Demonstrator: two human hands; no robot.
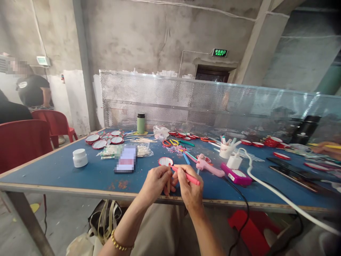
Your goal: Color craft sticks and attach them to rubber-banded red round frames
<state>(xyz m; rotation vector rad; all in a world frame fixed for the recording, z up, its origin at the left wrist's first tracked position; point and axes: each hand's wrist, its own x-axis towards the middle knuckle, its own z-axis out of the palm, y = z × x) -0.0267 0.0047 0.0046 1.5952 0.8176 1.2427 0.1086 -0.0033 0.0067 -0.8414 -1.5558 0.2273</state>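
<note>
My left hand point(156, 181) is closed on a flat wooden craft stick point(168, 182), held upright near the table's front edge. In my right hand point(191, 190) is a pinkish-red marker pen point(190, 177), its tip at the upper end of the stick, where a red spot shows. Just beyond my fingers lies a round white disc with a red rim point(165, 161). A pink hot glue gun point(211, 168) rests to the right of it. Farther back are a blue-handled tool point(186, 158) and a tangle of thin coloured cords point(179, 150).
A white jar point(80, 158), a phone point(125, 160) and packs of sticks point(109, 151) lie left. Behind stand a green bottle point(141, 123) and perforated metal screen point(165, 99). To the right are a paper cup of pens point(226, 150), a purple box point(236, 175) and a white cable point(277, 199).
</note>
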